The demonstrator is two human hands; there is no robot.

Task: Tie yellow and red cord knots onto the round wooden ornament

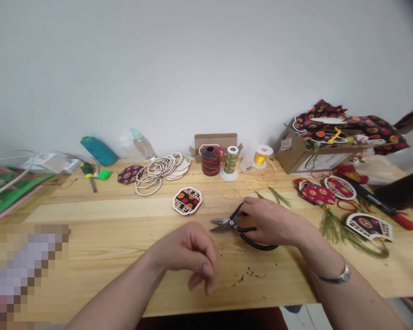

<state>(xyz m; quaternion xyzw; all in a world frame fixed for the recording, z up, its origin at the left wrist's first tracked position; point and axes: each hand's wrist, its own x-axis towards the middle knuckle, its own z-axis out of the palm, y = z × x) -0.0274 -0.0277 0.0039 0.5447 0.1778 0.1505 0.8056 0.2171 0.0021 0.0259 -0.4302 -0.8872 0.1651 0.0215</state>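
Observation:
My right hand grips the black looped handles of a pair of black metal scissors, whose closed blades point left over the pine tabletop. My left hand hangs just above the wood, fingers curled toward the thumb, and I see nothing held in it. Small dark thread clippings lie on the table below and between my hands. A fabric-backed wooden ornament rests beyond the scissors, and a loose gold cord trails near my right hand.
Spools of thread, laser-cut wooden frames and a screwdriver stand along the wall. At right are a cardboard box with patterned fabric, and tasselled ornaments. A pixelated patch covers the lower left.

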